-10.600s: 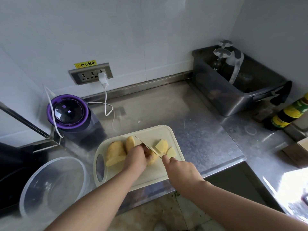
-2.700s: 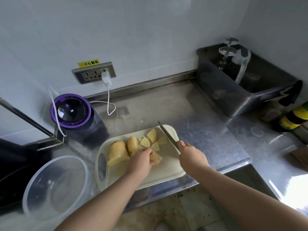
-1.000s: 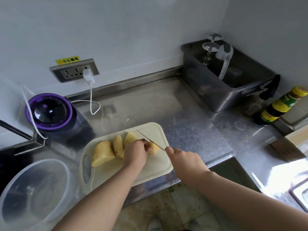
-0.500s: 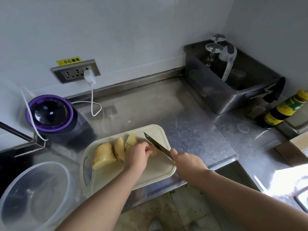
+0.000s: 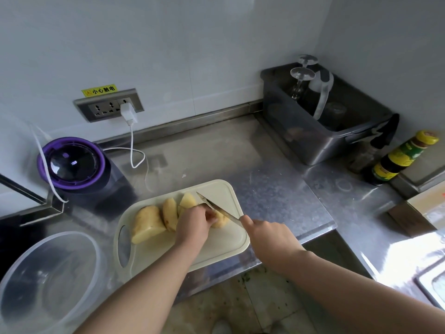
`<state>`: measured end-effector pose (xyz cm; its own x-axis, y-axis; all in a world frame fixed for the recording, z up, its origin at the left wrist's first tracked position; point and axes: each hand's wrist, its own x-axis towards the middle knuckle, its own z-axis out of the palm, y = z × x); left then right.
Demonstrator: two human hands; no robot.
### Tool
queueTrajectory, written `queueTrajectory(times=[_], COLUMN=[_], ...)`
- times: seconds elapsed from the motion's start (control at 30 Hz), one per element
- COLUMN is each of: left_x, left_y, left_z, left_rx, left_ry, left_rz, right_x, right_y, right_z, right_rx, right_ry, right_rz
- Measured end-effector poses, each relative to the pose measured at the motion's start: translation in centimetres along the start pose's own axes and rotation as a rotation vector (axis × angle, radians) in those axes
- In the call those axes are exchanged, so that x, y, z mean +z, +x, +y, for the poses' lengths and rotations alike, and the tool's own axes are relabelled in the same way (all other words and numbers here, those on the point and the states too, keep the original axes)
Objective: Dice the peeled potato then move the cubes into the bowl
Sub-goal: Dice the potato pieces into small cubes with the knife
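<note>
A cream cutting board [image 5: 216, 247] lies on the steel counter with yellow potato pieces on it. A large chunk [image 5: 147, 224] and a thick slice [image 5: 169, 214] sit at its left, a wedge [image 5: 188, 200] further back. My left hand [image 5: 193, 224] holds down a potato piece [image 5: 220, 221] with curled fingers. My right hand [image 5: 267, 236] grips the handle of a knife [image 5: 216, 208], whose blade lies across that piece, tip pointing to the back left. A clear plastic bowl [image 5: 14, 273] stands empty at the lower left.
A purple-rimmed appliance [image 5: 72, 165] with white cables stands behind the board to the left. At the back right a dark bin [image 5: 320, 145] holds upturned glasses. A sauce bottle [image 5: 399, 157] and a cardboard box [image 5: 423, 213] are on the right. The counter edge runs just below the board.
Over the last second the knife lifted and came back down onto the piece under my left hand. Earlier, cut pieces lay spread out at the back of the board.
</note>
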<state>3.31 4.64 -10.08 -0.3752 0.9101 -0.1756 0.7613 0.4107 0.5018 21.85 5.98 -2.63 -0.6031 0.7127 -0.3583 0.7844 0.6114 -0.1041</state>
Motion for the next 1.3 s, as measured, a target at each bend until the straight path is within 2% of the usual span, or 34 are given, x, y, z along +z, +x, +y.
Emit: queueTrajectory(times=[0.67,0.83,0.97,1.3], left_x=[0.7,0.5,0.5,0.6], left_y=[0.4,0.3,0.3,0.5], left_z=[-0.3,-0.3,-0.6,-0.3], left_rx=[0.019,0.025,0.02,0.025], left_ry=[0.121,0.038,-0.083,-0.071], left_rz=[0.024,0.008,-0.03,0.03], right_x=[1.3,1.5,0.8,0.2], right_y=[1.1,1.7,1.8,0.3], right_z=[-0.6,-0.1,0.4,-0.4], right_rx=[0.014,0.069,0.105,0.025], right_ry=[-0.006,0.045,0.109,0.049], right_rz=[-0.107,-0.114,-0.06,0.008])
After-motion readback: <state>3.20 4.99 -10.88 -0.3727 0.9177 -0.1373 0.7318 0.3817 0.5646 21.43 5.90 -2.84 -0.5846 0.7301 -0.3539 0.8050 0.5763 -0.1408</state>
